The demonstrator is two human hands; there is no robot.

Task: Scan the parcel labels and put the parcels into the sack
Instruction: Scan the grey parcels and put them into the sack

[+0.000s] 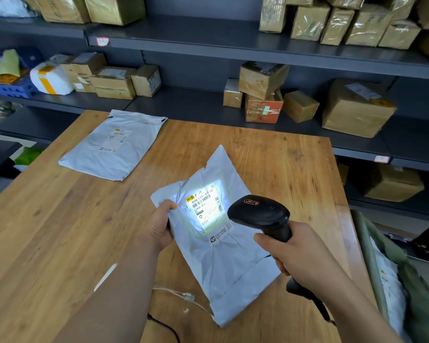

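Parcel [223,256] gripped by left hand [160,226] | right hand [300,248] grips scanner [260,211] | sack [368,251] holds another parcel [391,290]

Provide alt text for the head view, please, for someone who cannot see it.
The right hand aims a scanner, lighting the label on a grey parcel held by the left hand over a table. Another parcel lies behind.

On the lit label [206,206] of the near parcel [223,263] I read a number starting 4500 and, lower down, E231. The scanner [258,214] has an orange badge [251,202] reading JR. The print on the far parcel [114,149], by the far left corner of the worktop [47,219], is too small for me to read.
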